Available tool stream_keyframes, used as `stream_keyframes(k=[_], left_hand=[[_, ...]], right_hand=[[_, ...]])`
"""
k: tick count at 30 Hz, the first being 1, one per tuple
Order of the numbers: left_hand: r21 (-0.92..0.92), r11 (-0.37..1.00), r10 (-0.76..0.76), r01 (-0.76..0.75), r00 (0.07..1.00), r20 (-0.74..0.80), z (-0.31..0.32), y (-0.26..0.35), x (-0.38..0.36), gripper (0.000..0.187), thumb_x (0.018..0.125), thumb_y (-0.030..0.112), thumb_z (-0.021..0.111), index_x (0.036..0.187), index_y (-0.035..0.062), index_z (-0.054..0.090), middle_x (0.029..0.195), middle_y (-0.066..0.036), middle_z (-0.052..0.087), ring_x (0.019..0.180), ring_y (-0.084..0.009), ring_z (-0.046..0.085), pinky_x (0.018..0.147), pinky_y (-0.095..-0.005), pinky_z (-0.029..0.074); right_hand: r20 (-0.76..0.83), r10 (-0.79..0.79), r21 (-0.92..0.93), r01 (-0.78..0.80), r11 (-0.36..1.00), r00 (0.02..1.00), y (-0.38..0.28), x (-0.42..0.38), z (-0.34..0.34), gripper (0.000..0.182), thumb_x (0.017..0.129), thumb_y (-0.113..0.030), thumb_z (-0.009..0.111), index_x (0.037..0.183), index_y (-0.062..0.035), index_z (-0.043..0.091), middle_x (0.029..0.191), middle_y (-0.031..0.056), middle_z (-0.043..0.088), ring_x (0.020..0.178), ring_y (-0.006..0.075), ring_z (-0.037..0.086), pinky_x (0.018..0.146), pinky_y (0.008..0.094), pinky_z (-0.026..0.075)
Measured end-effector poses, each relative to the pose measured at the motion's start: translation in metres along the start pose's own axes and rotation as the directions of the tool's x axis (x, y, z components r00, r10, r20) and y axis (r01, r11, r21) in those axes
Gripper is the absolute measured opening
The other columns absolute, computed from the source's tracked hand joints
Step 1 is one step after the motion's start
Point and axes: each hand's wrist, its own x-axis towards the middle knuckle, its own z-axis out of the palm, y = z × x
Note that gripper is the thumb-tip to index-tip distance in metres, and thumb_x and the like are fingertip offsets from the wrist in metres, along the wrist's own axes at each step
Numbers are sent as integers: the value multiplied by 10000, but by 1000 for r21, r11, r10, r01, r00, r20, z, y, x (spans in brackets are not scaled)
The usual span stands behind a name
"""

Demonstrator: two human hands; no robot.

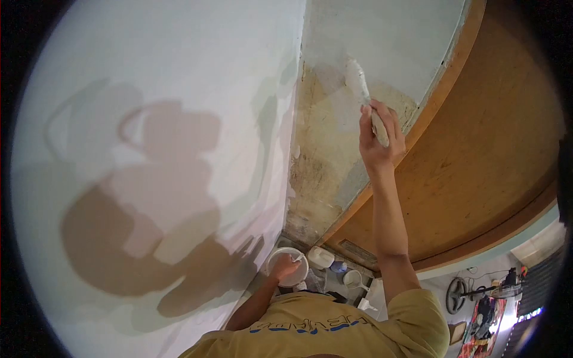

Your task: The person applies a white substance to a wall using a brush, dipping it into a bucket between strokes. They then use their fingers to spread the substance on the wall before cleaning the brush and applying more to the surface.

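Observation:
My right hand (382, 132) is raised against the wall, its fingers wrapped round the pale handle of a paintbrush (358, 79). The brush's white-coated head points up and touches the stained wall (322, 137), where smoother grey-white patches surround it. Low down near my body, my left hand (285, 267) is closed over a round white bucket (271, 258). A small white piece shows at its fingers, probably part of the bucket's handle, though the grip itself is partly hidden.
A white wall (179, 59) stands to the left, carrying my shadow. At right is a brown door panel (465, 155) within a wooden frame (439, 86). A white jug (321, 257), a white cup (353, 278) and plastic bags lie below. Farther off stands a fan (456, 294).

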Motion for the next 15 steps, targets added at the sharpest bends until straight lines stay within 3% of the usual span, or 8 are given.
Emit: stream_keyframes(k=[3, 7, 9, 14, 15], left_hand=[[17, 1000, 3, -2, 1000, -26, 4, 0, 2, 536, 766, 449, 628, 857, -79, 641, 898, -288, 637, 883, -443, 613, 815, -487, 480], [23, 1000, 20, -20, 1000, -16, 10, -4, 7, 564, 777, 463, 631, 902, -87, 617, 934, -295, 628, 898, -448, 610, 817, -483, 483], [4, 1000, 28, -28, 1000, -2, 16, -11, 12, 555, 780, 456, 631, 896, -86, 616, 930, -293, 628, 903, -443, 612, 814, -484, 485], [-32, 998, -46, 46, 999, 24, 8, 3, 7, 534, 782, 438, 633, 883, -86, 612, 903, -291, 631, 899, -433, 617, 794, -481, 490], [-16, 1000, -4, 4, 1000, -4, 9, 2, 8, 528, 783, 438, 630, 862, -84, 613, 888, -291, 630, 890, -429, 619, 787, -480, 490]], right_hand=[[-74, -66, 10, 67, 998, 995, 12, 9, 4, 363, 757, 46, 716, 1094, -6, 591, 945, 145, 665, 771, 236, 656, 624, 291, 521], [-22, -142, 8, 142, 990, 990, 14, 14, 13, 359, 750, 47, 720, 1081, -18, 598, 931, 138, 663, 761, 236, 654, 622, 288, 520], [167, 37, 0, -38, 999, 985, -2, 4, 8, 345, 746, 45, 719, 1060, -31, 599, 908, 122, 658, 749, 240, 650, 621, 289, 518], [144, 113, 102, -128, 987, 983, -29, -14, 10, 282, 754, 43, 706, 1006, -27, 601, 876, 110, 654, 732, 248, 648, 623, 287, 515], [65, 133, 122, -140, 983, 989, -26, -13, 16, 256, 764, 39, 703, 992, -20, 605, 867, 110, 655, 718, 237, 647, 621, 282, 513]])
